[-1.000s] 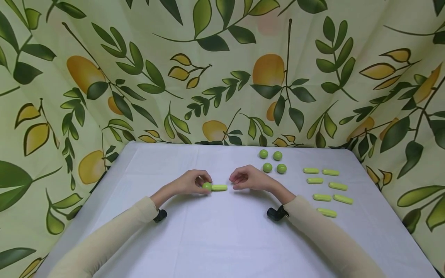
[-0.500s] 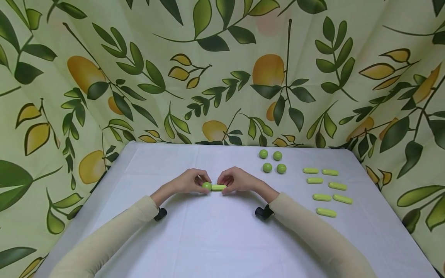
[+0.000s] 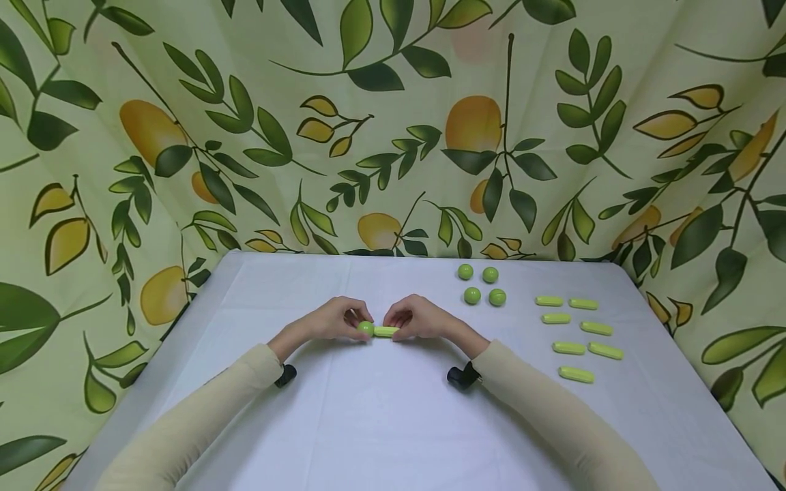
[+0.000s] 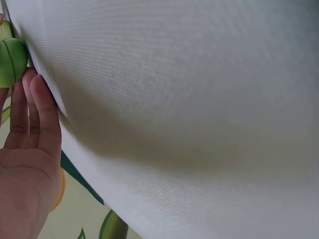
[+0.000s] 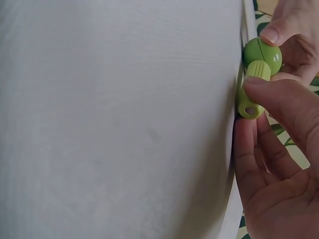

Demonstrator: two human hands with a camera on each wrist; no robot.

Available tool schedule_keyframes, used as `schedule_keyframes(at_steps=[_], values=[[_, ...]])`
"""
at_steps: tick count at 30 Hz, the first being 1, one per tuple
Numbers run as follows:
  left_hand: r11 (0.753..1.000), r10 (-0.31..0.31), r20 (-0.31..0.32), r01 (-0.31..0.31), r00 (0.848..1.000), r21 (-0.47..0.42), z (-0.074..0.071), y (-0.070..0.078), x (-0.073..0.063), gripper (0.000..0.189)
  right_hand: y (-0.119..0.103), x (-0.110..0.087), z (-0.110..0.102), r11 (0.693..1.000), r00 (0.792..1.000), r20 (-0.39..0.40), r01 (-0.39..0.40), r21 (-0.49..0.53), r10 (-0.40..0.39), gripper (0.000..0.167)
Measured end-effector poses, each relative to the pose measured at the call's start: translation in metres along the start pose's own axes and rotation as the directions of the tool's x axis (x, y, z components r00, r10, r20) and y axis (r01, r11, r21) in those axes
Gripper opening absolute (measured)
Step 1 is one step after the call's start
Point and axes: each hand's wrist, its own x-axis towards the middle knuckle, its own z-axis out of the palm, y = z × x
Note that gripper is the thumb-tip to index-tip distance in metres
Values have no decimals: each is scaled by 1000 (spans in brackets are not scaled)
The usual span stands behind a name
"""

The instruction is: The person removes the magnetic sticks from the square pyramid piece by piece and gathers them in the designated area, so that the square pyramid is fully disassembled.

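Observation:
In the head view, my left hand [image 3: 331,319] pinches a green ball [image 3: 366,329] between thumb and fingers, close over the white table. My right hand [image 3: 424,318] holds a light green rod [image 3: 383,332] by its right end. The rod's left end meets the ball, so the two lie in line. From the right wrist, the rod [image 5: 258,69] shows ribs and a round hole in its near end, under my thumb. A seam runs round the ball [image 5: 255,51]. At the edge of the left wrist view, the ball [image 4: 11,64] is partly cut off.
Several more green balls [image 3: 472,296] are grouped at the back of the white table [image 3: 368,423]. To their right lie several light green rods [image 3: 569,348] in loose rows. A curtain [image 3: 393,170] printed with leaves and fruit hangs behind the table and along its sides.
My right hand has moved left and taken hold of the rod's free end. My left hand has stayed on the ball. Over the last half second almost nothing has moved.

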Motion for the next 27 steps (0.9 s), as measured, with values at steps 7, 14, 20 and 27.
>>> schedule_keyframes(at_steps=[7, 14, 20, 27], values=[[1000, -12, 4, 12, 1000, -11, -2, -4, 0, 20, 1, 0, 3, 1000, 999, -35, 6, 7, -6, 19], [999, -12, 1, 12, 1000, -39, -4, -4, -2, 19, -1, -3, 7, 998, 997, -72, -36, 47, 39, 16], [999, 3, 9, -3, 1000, -42, -3, -3, 0, 18, -2, -8, 7, 996, 995, -88, -44, 72, 50, 14], [999, 6, 18, -5, 1000, -44, -1, -2, 3, 18, -5, -13, 3, 998, 996, -84, -17, 59, 22, 14]])
